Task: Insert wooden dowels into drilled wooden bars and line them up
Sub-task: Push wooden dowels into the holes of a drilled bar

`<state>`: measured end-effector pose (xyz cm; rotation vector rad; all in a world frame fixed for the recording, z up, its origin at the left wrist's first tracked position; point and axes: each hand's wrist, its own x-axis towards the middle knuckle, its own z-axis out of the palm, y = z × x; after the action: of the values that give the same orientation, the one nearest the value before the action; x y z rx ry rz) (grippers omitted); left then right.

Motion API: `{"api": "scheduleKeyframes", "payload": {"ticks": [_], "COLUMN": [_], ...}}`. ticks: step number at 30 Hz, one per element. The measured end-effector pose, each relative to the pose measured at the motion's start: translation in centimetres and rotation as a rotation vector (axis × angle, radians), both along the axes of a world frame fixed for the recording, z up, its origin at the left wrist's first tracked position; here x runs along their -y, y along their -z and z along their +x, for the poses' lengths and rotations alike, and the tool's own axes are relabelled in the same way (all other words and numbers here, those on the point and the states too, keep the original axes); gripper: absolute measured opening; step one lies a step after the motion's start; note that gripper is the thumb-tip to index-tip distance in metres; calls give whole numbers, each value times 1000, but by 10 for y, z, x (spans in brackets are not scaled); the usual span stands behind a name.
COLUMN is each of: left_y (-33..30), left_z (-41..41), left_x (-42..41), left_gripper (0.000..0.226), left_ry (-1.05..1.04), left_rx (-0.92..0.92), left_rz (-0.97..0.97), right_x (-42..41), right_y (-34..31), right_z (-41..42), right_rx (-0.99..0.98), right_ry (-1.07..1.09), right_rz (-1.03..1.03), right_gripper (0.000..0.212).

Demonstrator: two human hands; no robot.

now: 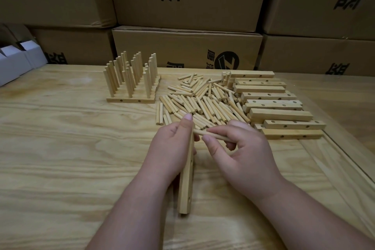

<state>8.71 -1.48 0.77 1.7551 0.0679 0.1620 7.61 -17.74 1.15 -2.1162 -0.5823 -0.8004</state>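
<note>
My left hand (172,148) grips a drilled wooden bar (187,184) by its far end; the bar points toward me over the table, holes facing right. My right hand (241,148) pinches a wooden dowel (203,133) between thumb and fingers, its left tip touching the bar near my left fingers. A loose pile of dowels (203,101) lies just beyond my hands. Bars filled with upright dowels (132,79) stand lined up at the back left. A stack of drilled bars (272,103) without dowels lies at the right.
The wooden table (71,148) has a raised border strip along its right side (345,158). Stacked cardboard boxes (186,46) form a wall behind the table. Small white boxes (18,61) sit at the far left edge.
</note>
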Motion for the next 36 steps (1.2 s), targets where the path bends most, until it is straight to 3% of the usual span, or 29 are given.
{"api": "scheduleKeyframes", "payload": {"ticks": [5, 8, 11, 16, 36], "left_y": [0, -1, -2, -1, 0], "left_z": [0, 0, 0, 2, 1], "left_x": [0, -1, -1, 1, 4], "left_gripper": [57, 56, 55, 54, 49], "left_ry": [44, 71, 89, 54, 39], "left_rx": [-10, -13, -11, -11, -11], "left_rz": [77, 54, 24, 43, 60], "right_x": [6, 8, 6, 3, -2], "right_y": [-2, -3, -4, -1, -5], "right_z": [4, 2, 0, 0, -4], "right_rx": [-136, -180, -191, -204, -310], "right_ry": [-29, -56, -64, 7, 11], "right_rz": [60, 86, 97, 96, 163], "right_gripper": [6, 13, 23, 5, 11]}}
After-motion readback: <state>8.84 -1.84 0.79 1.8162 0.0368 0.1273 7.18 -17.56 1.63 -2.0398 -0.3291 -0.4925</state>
